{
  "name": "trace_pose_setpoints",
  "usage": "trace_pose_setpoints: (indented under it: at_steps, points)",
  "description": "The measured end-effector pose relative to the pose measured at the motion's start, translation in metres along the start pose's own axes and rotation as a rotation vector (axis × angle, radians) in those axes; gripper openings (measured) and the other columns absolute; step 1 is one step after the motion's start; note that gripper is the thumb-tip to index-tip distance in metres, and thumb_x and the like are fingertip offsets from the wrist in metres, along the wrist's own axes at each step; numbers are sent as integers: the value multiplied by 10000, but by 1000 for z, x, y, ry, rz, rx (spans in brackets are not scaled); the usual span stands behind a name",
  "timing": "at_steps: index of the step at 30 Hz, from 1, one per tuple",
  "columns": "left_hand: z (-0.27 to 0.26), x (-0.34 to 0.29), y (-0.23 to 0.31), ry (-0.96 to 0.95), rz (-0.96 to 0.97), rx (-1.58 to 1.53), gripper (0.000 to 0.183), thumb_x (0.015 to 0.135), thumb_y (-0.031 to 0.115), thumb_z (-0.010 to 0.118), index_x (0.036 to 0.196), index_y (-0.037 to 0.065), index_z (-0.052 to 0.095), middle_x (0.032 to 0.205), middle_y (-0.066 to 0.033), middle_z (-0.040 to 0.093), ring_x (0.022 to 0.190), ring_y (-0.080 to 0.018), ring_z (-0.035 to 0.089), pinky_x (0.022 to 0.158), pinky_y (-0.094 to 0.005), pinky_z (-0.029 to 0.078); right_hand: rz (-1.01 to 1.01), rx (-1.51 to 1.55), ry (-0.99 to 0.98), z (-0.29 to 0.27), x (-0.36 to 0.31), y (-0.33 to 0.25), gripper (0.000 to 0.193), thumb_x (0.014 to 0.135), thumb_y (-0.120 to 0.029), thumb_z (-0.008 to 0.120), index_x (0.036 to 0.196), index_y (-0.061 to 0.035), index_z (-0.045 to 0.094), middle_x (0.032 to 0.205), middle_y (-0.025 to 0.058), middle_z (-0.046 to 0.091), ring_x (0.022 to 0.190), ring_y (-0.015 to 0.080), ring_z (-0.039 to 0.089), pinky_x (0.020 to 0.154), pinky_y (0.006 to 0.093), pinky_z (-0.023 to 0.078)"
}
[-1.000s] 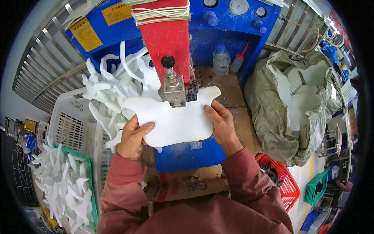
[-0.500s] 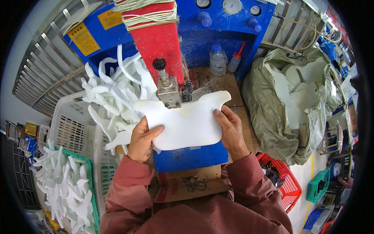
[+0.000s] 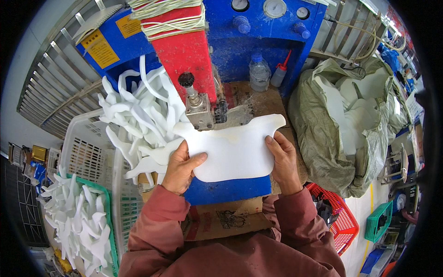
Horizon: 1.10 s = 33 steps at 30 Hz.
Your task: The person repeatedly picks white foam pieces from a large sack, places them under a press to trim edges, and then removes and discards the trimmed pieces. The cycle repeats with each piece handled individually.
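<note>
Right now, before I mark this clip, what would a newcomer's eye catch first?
Probably the red machine arm, wound with pale cord, slanting down from the top edge. Near its metal head, the left hand and right hand hold a white sheet between them. Next come the heaped white pieces to the left and the bulging green sack to the right.

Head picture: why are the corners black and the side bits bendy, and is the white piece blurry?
In the head view, the fisheye lens curves the metal railing at left and leaves black corners; also in the head view, the white piece looks bright, but its outline is fairly sharp.
</note>
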<state>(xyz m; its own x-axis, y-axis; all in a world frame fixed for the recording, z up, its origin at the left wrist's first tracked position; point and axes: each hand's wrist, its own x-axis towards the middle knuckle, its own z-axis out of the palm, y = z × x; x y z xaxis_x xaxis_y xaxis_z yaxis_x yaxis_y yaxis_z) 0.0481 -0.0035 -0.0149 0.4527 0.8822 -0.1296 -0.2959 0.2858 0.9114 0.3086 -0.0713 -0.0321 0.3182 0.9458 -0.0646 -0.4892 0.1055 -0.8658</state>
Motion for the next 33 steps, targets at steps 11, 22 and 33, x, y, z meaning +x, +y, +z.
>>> trace_pose_setpoints:
  at_steps: [11, 22, 33]
  points:
    - [14, 2, -10, -78, -64, -45, 520, 986, 2, 632, 1475, 6, 455, 1301, -94, 638, 1140, -157, 656, 960, -318, 555, -15, -25, 50, -19, -13, -6, 251, 1035, -137, 632, 1223, 23, 677, 1072, 42, 720, 908, 87, 671, 795, 242, 545]
    - [24, 7, -22, -103, -117, 22, 519, 975, 1, 644, 1459, 9, 460, 1288, -83, 636, 1116, -159, 659, 948, -328, 549, -15, -18, 85, -34, -23, -13, 281, 1035, -138, 635, 1257, 33, 663, 1108, 60, 726, 935, 106, 679, 816, 258, 545]
    - [15, -8, -28, -97, -174, 50, 399, 983, 62, 684, 1355, 19, 546, 1215, -54, 666, 1088, -135, 658, 901, -289, 544, -60, -111, 115, -39, -43, -1, 259, 1038, -110, 616, 1248, 34, 666, 1072, 30, 720, 921, 78, 655, 801, 236, 521]
